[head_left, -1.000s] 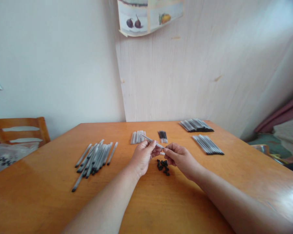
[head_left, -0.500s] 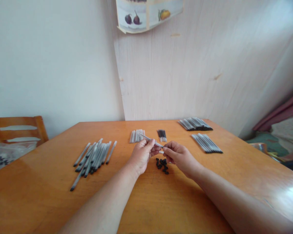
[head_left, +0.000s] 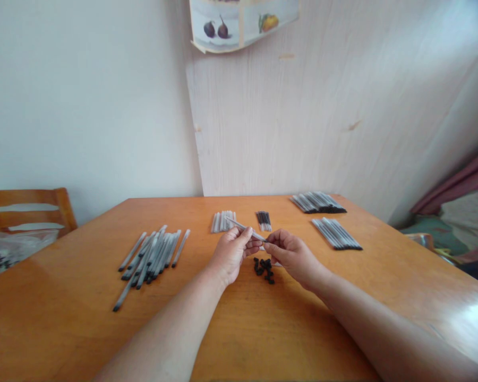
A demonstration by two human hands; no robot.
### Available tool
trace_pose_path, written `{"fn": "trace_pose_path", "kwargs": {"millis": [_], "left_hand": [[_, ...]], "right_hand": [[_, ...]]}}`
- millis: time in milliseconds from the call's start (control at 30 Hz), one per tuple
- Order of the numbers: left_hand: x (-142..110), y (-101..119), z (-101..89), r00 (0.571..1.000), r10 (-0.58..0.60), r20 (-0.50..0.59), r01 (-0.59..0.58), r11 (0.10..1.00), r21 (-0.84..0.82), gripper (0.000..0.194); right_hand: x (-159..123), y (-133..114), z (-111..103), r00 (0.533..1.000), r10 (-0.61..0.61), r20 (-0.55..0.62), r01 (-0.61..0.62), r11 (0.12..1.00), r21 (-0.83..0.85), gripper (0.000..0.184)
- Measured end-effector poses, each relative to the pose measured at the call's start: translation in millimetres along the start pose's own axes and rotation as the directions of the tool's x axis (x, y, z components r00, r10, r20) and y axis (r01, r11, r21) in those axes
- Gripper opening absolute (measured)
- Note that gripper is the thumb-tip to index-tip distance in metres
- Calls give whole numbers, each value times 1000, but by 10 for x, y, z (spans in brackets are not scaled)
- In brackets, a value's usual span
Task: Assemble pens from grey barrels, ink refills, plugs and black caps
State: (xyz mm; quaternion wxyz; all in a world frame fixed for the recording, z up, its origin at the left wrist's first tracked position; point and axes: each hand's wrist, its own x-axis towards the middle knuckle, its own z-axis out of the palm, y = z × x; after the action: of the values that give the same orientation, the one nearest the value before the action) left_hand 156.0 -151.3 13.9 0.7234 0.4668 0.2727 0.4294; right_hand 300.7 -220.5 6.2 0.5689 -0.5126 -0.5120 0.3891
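Observation:
My left hand (head_left: 233,254) pinches a thin grey tube (head_left: 242,228) that slants up and away to the left. My right hand (head_left: 290,254) is closed at the tube's near end, its fingertips touching it; whatever small piece it pinches is hidden. Both hands hover just above a small heap of black caps (head_left: 264,268) on the orange wooden table (head_left: 239,329).
A loose pile of grey tubes with black ends (head_left: 151,257) lies to the left. Short pale tubes (head_left: 222,222) and thin black refills (head_left: 263,220) lie beyond the hands. Two neat stacks (head_left: 317,202) (head_left: 336,234) lie at right. A wooden chair (head_left: 27,209) and plastic bag (head_left: 8,252) stand left.
The right hand's fingertips have closed in on the tube's near end. The view shifted slightly; everything on the table lies as before.

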Motion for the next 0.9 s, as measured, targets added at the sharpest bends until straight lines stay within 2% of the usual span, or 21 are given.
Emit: {"fn": "trace_pose_path", "kwargs": {"millis": [200,400,633,800,900], "left_hand": [[-4,4,5,1000,-7,0,7,1000,-8,21],[8,-12,-4,1000,-16,-7,16,1000,-15,23],[2,-8,-1,1000,-18,3,18,1000,-14,22],[0,-11,5,1000,-16,-10,16,1000,-9,22],[1,-11,6,1000,-24,-9,23,1000,-12,22]], "right_hand": [[3,21,-13,998,59,24,-59,998,-27,32],[9,18,-9,999,-27,-17,26,997,-69,29],[11,25,-19,999,41,2,-41,996,-85,32],[15,38,-12,999,-37,-25,34,994,-108,26],[9,28,-8,999,-37,-28,33,993,-112,25]]}}
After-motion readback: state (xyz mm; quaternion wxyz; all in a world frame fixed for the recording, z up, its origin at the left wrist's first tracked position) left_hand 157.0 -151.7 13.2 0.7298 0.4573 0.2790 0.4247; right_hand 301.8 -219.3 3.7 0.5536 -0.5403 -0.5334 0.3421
